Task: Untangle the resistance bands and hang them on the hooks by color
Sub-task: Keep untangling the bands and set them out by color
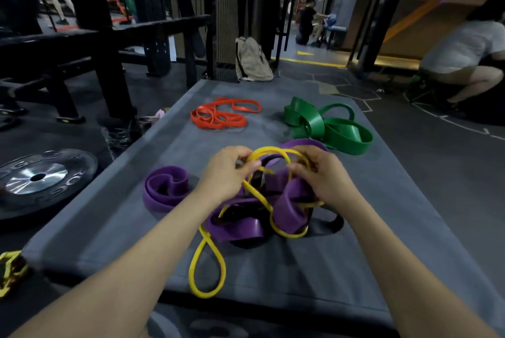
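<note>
Both hands, left hand (226,171) and right hand (325,176), pinch the yellow band (257,195) with curled fingers (252,165) above purple bands (289,201).

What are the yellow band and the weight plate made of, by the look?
Yellow band: probably rubber or latex, smooth and matte; it lies in limp loops. Weight plate: likely black rubber, matte, with raised lettering, around a shiny metal hub that reflects light.

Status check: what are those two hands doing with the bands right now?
Left hand and right hand both grip thin yellow rubber band. Wide purple rubber bands tangled through it. Nothing hung yet.
</note>
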A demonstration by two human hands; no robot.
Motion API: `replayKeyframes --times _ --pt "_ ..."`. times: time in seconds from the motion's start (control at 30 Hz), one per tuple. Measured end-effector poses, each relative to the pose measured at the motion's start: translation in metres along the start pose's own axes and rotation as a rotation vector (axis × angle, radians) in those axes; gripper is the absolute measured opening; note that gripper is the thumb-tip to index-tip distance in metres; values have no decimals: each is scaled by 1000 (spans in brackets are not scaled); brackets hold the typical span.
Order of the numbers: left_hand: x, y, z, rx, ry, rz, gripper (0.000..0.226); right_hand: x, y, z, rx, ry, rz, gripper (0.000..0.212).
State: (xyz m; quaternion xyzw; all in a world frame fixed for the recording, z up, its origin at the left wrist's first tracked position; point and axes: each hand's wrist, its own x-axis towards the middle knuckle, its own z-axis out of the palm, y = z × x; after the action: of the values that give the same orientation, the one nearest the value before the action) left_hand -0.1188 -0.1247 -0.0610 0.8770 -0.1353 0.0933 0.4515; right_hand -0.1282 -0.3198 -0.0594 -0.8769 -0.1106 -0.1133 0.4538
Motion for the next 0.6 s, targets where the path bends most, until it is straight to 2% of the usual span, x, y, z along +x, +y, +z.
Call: replayKeyframes --times 0.07,0.17,0.23,0.3,0.33,0.4,0.43,0.53,0.57,0.6 --pt "-3 4 1 90 2 50 15 0 -10 -6 -1 6 -44 40" --pt "-6 10 2 125 19 107 14 -4 -31 -6 67 -63 -103 45" --pt "-7 13 4 168 24 144 9 -9 -39 2 -114 -102 -150 40" --pt "-8 15 7 175 25 136 10 -11 -40 10 -287 -45 -226 27" --pt "-9 16 8 171 16 119 9 -11 -39 11 -285 -10 -250 23" --pt "-10 14 8 219 -15 107 9 -8 -37 9 -184 98 -229 21" --pt "-10 11 8 264 -44 100 11 -7 -36 4 -87 211 -178 23" --pt "-10 4 3 288 -87 29 12 -1 -28 -18 415 604 43 33" --pt "-8 3 2 262 -85 18 15 -2 -21 -23 496 670 140 35" --pt "-7 2 2 239 -86 4 19 -3 -13 -27 465 669 224 34"
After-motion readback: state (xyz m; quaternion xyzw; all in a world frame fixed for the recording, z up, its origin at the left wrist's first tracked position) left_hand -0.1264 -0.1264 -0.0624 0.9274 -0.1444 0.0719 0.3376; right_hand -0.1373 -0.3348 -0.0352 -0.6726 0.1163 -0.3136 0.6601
